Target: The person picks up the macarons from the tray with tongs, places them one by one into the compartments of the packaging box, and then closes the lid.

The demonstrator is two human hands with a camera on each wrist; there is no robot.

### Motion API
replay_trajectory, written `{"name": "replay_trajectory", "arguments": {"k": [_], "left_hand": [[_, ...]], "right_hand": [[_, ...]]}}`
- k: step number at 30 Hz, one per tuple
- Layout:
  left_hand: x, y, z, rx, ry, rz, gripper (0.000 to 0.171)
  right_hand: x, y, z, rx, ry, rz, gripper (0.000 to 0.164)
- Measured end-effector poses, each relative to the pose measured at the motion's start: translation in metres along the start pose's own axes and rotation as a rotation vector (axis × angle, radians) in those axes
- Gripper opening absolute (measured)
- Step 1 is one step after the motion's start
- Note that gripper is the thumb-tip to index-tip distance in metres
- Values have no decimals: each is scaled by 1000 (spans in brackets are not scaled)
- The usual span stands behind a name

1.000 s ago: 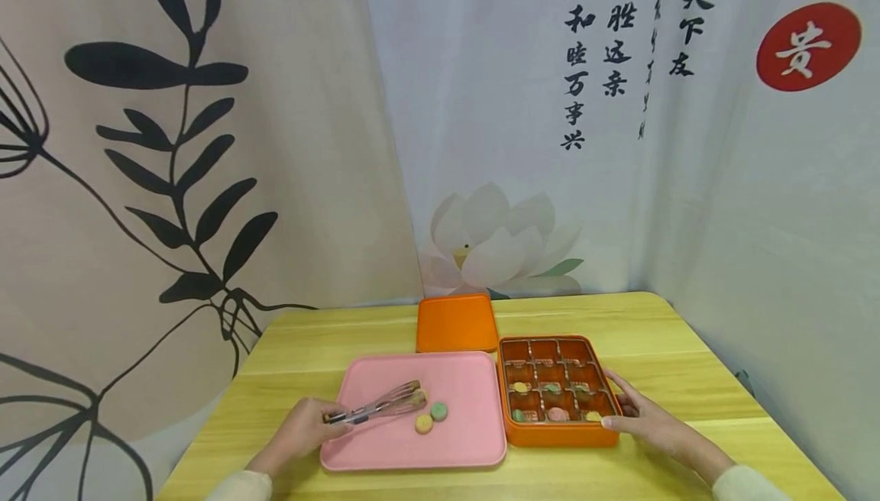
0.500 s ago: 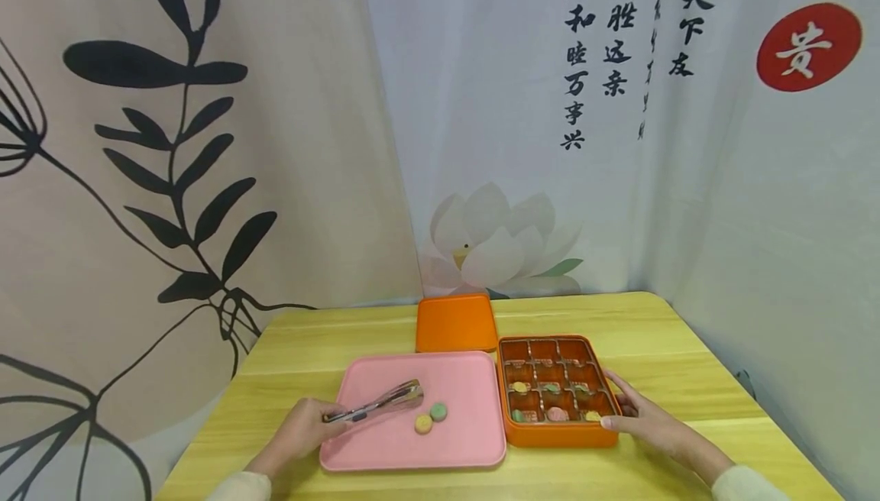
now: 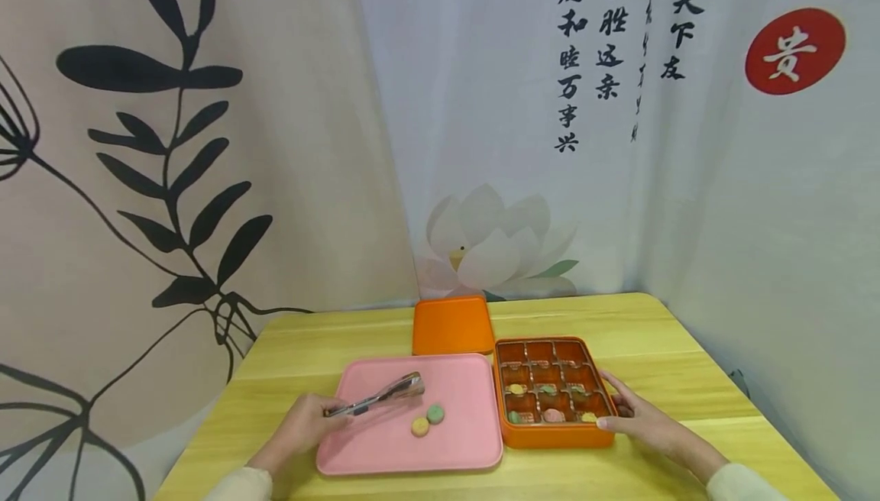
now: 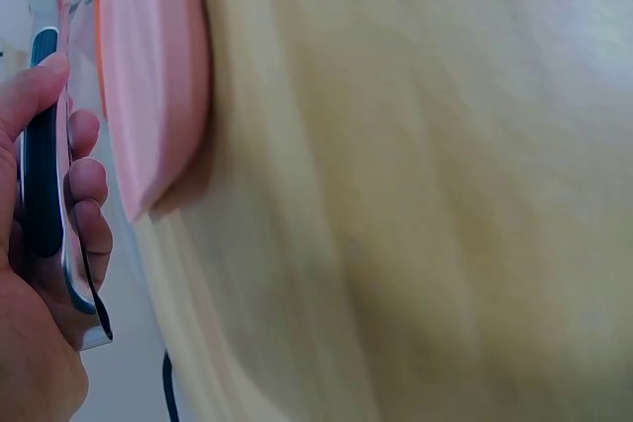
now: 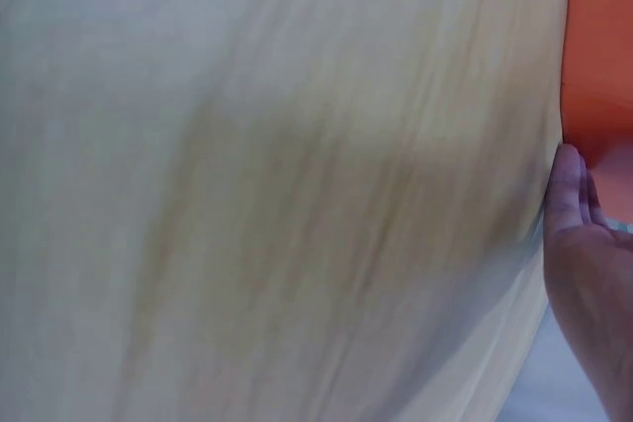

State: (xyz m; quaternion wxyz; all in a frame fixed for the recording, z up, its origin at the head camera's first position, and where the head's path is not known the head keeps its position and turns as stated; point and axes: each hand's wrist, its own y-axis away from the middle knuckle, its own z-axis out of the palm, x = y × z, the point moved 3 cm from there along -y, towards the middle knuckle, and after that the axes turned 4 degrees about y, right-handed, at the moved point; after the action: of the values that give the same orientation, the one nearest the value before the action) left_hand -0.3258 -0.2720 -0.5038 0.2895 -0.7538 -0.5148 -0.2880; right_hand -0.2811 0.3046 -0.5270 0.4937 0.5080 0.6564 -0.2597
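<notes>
My left hand (image 3: 307, 426) grips metal tongs (image 3: 381, 395) by the dark-inlaid handle, thumb on one arm and fingers curled round the other. Their two arms lie close together above the pink tray (image 3: 467, 444); whether anything is between the tips cannot be seen. On the tray, just right of the tongs, a yellow macaron (image 3: 420, 427) and a green macaron (image 3: 435, 413) lie close together. My right hand (image 3: 639, 418) rests against the right side of the orange box (image 3: 557, 437), thumb at its front corner, fingers along the wall. Small yellow, green and pink macarons sit in its middle and front compartments.
Behind the tray lies a flat orange lid (image 3: 454, 325). The box's back-row compartments show clear plastic liners. The wooden table (image 3: 677, 363) ends at a printed curtain (image 3: 323, 142) behind.
The tongs' arms, spread apart a second ago, have come together, and their tips have risen slightly. My right hand stays at the box. The head view has shifted a little.
</notes>
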Motion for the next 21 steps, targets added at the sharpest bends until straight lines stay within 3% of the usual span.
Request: {"name": "replay_trajectory", "arguments": {"k": [11, 21], "left_hand": [[25, -20, 6, -7, -27, -10, 9], [51, -46, 19, -37, 8, 47, 6]], "right_hand": [[0, 1, 1, 2, 6, 15, 87], [-4, 1, 1, 6, 13, 19, 89]]}}
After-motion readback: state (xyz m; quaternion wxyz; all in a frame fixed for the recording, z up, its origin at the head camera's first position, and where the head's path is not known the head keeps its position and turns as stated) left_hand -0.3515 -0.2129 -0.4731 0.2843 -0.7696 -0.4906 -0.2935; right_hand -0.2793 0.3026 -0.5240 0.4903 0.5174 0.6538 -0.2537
